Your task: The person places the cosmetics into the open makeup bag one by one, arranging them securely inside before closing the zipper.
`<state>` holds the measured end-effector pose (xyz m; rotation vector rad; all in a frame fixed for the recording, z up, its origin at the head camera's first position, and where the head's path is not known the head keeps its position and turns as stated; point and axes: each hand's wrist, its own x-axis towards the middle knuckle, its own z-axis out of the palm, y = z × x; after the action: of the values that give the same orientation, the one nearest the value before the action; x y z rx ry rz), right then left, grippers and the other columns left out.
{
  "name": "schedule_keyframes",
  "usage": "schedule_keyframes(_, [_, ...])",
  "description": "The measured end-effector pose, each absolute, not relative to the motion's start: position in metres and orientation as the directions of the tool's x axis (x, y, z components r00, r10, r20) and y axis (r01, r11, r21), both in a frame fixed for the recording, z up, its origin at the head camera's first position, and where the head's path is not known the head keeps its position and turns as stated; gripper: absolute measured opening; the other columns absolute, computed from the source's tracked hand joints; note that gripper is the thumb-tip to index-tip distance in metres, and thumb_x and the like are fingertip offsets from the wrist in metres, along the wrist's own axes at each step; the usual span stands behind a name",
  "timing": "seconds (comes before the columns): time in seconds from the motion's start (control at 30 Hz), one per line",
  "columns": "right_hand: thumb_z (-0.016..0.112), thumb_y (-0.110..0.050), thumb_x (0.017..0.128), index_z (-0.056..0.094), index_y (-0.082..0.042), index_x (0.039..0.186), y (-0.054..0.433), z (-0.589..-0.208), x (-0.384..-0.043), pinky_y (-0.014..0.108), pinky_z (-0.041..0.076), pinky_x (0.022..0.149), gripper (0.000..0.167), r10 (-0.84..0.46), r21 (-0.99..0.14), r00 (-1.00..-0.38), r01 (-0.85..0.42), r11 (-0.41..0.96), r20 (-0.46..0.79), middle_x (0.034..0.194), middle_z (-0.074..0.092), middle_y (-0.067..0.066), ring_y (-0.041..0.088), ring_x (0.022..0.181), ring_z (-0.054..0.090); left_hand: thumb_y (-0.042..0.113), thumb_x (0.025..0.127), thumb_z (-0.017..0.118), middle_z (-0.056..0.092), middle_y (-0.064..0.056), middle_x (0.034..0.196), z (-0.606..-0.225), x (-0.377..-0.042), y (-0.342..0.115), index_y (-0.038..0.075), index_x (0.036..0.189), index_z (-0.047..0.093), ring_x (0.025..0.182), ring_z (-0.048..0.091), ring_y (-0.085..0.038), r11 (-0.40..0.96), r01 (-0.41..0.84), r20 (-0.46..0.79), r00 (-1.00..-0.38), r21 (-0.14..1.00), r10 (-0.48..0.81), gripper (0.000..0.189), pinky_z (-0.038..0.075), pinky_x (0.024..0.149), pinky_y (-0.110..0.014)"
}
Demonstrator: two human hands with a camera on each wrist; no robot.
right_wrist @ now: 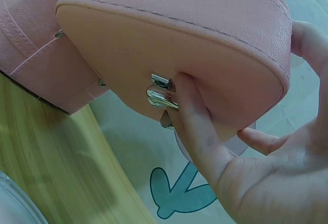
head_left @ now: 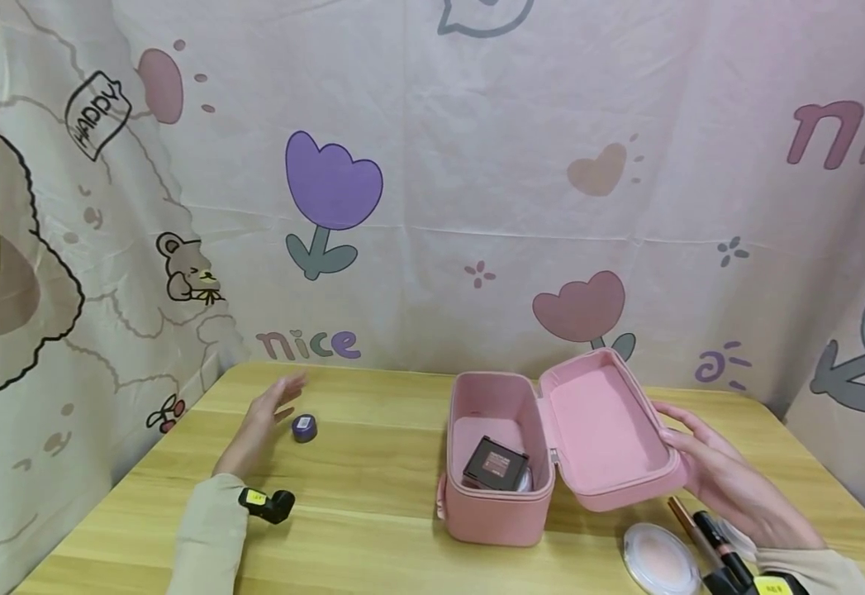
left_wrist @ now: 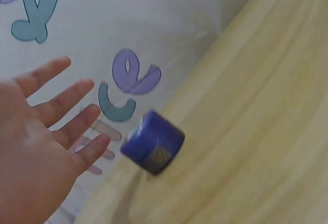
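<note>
A pink makeup case [head_left: 493,521] stands on the table with its lid [head_left: 610,421] swung out to the right. My right hand [head_left: 737,487] holds that lid by its outer edge, one finger lying on its outer face beside a silver metal fitting [right_wrist: 162,97]. Inside the case lies a black square compact [head_left: 496,464], its label facing up, over a partly covered round item. Over at the left, my left hand [head_left: 263,421] is held with spread fingers beside a small purple jar [head_left: 304,428]. In the left wrist view the jar [left_wrist: 152,143] sits apart from the fingertips.
On the wooden table [head_left: 373,496], below the lid, lie a clear round powder compact [head_left: 658,558], a black tube [head_left: 722,545] and a slim brown-and-black stick [head_left: 691,527]. A printed cloth [head_left: 432,207] hangs behind the table and along its sides.
</note>
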<state>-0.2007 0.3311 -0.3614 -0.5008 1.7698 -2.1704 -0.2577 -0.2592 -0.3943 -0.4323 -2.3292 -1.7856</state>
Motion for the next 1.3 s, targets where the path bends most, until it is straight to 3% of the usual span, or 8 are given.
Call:
schedule_keyframes(0.2, [0.031, -0.007, 0.104, 0.050, -0.032, 0.128, 0.333, -0.362, -0.201, 0.035, 0.051, 0.088, 0.039, -0.464, -0.974, -0.880, 0.000, -0.225, 0.107, 0.124, 0.052, -0.006, 0.020, 0.106, 0.060, 0.047, 0.105, 0.014, 0.018, -0.033, 0.149, -0.403, -0.258, -0.266, -0.013, 0.146, 0.017, 0.135, 0.017, -0.046, 0.163, 0.227, 0.210, -0.971, 0.960, 0.112, 0.073, 0.014, 0.110, -0.058])
schedule_keyframes(0.37, [0.030, -0.006, 0.104, 0.049, -0.031, 0.130, 0.332, -0.363, -0.202, 0.035, 0.050, 0.089, 0.041, -0.493, -0.969, -0.862, 0.009, -0.247, 0.118, 0.126, 0.052, -0.006, 0.020, 0.108, 0.060, 0.048, 0.104, 0.019, 0.020, -0.033, 0.149, -0.409, -0.257, -0.269, -0.012, 0.147, 0.017, 0.134, 0.021, -0.046, 0.166, 0.169, 0.156, -0.984, 0.971, 0.088, 0.073, 0.017, 0.110, -0.055])
schedule_keyframes(0.5, [0.030, -0.007, 0.104, 0.048, -0.031, 0.130, 0.332, -0.363, -0.201, 0.036, 0.050, 0.088, 0.039, -0.481, -0.971, -0.869, 0.007, -0.239, 0.112, 0.125, 0.052, -0.006, 0.021, 0.108, 0.060, 0.039, 0.103, 0.041, 0.025, -0.031, 0.149, -0.416, -0.259, -0.270, -0.008, 0.148, 0.022, 0.134, 0.026, -0.044, 0.302, 0.116, 0.106, -0.993, 0.946, 0.050, 0.068, 0.022, 0.110, -0.054])
schedule_keyframes(0.6, [0.031, -0.007, 0.104, 0.049, -0.031, 0.129, 0.332, -0.363, -0.201, 0.035, 0.050, 0.088, 0.039, -0.475, -0.971, -0.873, 0.003, -0.237, 0.113, 0.125, 0.052, -0.006, 0.021, 0.107, 0.060, 0.030, 0.096, 0.060, 0.030, -0.029, 0.147, -0.420, -0.261, -0.270, -0.005, 0.148, 0.027, 0.132, 0.031, -0.043, 0.401, 0.083, 0.079, -0.997, 0.912, 0.024, 0.070, 0.026, 0.108, -0.053])
schedule_keyframes(0.73, [0.031, -0.007, 0.104, 0.049, -0.031, 0.129, 0.332, -0.362, -0.201, 0.035, 0.051, 0.088, 0.039, -0.472, -0.972, -0.875, 0.002, -0.234, 0.112, 0.125, 0.052, -0.006, 0.020, 0.107, 0.060, 0.019, 0.089, 0.070, 0.036, -0.032, 0.142, -0.425, -0.265, -0.270, -0.006, 0.146, 0.029, 0.126, 0.039, -0.043, 0.448, 0.088, 0.086, -0.996, 0.890, 0.025, 0.075, 0.032, 0.104, -0.052])
schedule_keyframes(1.3, [0.034, -0.009, 0.104, 0.049, -0.033, 0.127, 0.330, -0.360, -0.200, 0.035, 0.051, 0.087, 0.037, -0.425, -0.980, -0.902, 0.017, -0.200, 0.071, 0.124, 0.052, -0.008, 0.019, 0.106, 0.060, 0.006, 0.086, 0.071, 0.045, -0.034, 0.132, -0.431, -0.263, -0.271, -0.012, 0.136, 0.042, 0.121, 0.045, -0.045, 0.479, 0.049, 0.080, -0.996, 0.876, -0.044, 0.061, 0.040, 0.099, -0.048])
